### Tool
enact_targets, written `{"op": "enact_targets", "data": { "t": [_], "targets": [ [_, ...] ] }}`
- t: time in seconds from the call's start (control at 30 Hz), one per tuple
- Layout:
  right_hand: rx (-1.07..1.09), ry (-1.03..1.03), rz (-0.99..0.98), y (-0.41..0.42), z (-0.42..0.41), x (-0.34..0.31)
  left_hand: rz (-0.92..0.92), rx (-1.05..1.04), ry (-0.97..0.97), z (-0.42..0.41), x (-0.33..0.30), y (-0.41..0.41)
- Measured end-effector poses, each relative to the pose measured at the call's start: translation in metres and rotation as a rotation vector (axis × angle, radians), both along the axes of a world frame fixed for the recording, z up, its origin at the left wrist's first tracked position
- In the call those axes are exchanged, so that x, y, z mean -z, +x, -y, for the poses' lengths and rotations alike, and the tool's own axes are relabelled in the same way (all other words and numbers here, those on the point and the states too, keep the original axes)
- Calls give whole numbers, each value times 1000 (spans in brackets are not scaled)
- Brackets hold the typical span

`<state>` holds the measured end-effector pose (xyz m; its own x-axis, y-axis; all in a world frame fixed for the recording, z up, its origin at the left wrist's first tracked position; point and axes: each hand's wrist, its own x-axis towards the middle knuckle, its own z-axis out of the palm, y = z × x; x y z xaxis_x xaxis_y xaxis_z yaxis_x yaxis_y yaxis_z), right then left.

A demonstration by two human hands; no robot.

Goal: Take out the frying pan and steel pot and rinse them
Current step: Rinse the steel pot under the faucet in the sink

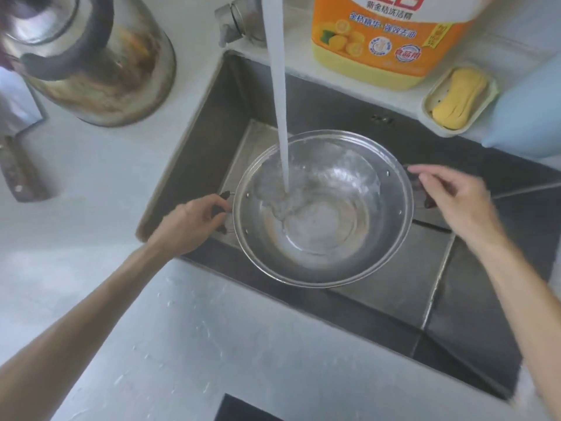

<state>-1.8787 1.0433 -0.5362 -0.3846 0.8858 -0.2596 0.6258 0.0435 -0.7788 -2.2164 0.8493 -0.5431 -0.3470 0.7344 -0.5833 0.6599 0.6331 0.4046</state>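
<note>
The steel pot (331, 247) is held over the dark sink (473, 314), tilted slightly. A stream of tap water (280, 117) falls into it and splashes on its inner wall. My left hand (194, 220) grips the pot's dark left handle. My right hand (455, 199) holds the dark right handle, fingers partly spread. No frying pan is in view.
A metal kettle (100, 59) stands on the counter at back left, with a cleaver (18, 168) near the left edge. Behind the sink are the tap base (236, 16), an orange detergent bottle (385, 41), a soap dish with yellow soap (458, 100) and a blue object (528, 113).
</note>
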Motion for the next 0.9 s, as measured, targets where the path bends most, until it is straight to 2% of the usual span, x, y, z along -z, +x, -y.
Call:
{"op": "enact_targets", "data": {
  "t": [0.23, 0.33, 0.47, 0.67, 0.8, 0.9],
  "targets": [
    [-75, 171, -149, -20, -20, -54, 134, -124, 90, -13, 31, 15],
    [-95, 208, -214, -18, -14, -56, 56, -268, 143, -16, 31, 11],
    [-75, 103, -189, -9, 0, -35, 10, -405, 273, -14, 26, 0],
    [22, -53, -211, 7, 23, 3, -48, -274, 383, -24, 19, -18],
    [132, -96, -265, 18, 33, 28, -22, -275, 488, -33, 22, -21],
    [313, -229, -386, 27, 41, 47, -10, -229, 587, -36, 24, -20]
  ]
}}
